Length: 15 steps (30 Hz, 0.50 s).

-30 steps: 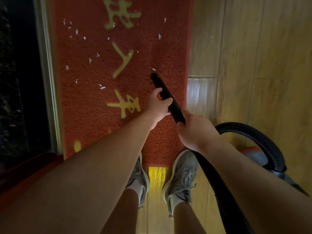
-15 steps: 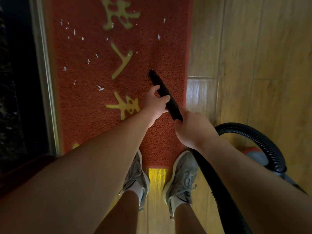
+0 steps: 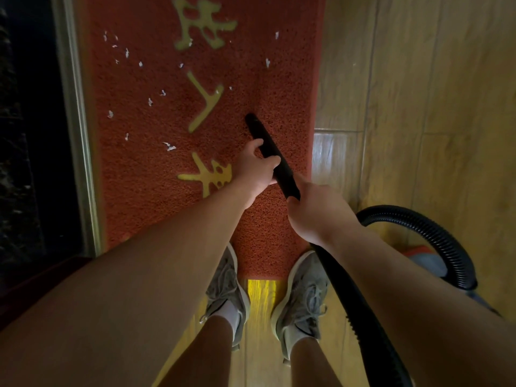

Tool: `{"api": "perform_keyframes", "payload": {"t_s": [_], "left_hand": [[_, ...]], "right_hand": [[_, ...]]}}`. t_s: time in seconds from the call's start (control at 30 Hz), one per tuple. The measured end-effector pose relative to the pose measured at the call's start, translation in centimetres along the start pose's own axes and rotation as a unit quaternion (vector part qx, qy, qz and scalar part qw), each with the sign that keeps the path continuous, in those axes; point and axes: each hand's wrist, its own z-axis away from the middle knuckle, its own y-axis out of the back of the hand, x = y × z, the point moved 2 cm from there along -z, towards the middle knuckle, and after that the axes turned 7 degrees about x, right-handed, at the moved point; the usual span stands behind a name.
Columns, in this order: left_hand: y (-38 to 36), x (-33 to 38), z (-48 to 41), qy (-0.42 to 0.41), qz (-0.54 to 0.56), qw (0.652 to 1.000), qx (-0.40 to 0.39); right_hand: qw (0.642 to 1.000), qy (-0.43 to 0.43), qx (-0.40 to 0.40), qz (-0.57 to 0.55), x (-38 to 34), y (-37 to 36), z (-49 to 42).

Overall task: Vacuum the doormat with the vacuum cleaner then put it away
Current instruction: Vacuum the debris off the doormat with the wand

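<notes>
A red doormat (image 3: 156, 169) with yellow characters lies along a door threshold. Several white paper scraps (image 3: 169, 146) are scattered over its left and upper parts. The black vacuum nozzle tube (image 3: 262, 135) slants down onto the mat, its tip resting just right of the middle character. My left hand (image 3: 255, 170) grips the tube about halfway along. My right hand (image 3: 315, 213) grips it lower, where the ribbed black hose (image 3: 435, 233) starts. The hose loops right to the grey and orange vacuum body (image 3: 427, 261), mostly hidden behind my right arm.
A metal door threshold (image 3: 75, 135) borders the mat's left side, with darkness beyond it. Wooden floorboards (image 3: 418, 107) stretch to the right. My two feet in grey sneakers (image 3: 303, 297) stand at the mat's near edge.
The nozzle tip slid slightly up and left along the mat, and the small scrap that lay just beyond its tip is gone. Both hands keep their hold.
</notes>
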Motion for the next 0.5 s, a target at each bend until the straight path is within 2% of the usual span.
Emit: {"api": "perform_keyframes", "payload": {"t_s": [0.5], "left_hand": [[3.2, -0.2, 0.0, 0.018, 0.000, 1.000, 0.004]], "right_hand": [[1.000, 0.018, 0.001, 0.022, -2.2, -1.0, 0.5]]}}
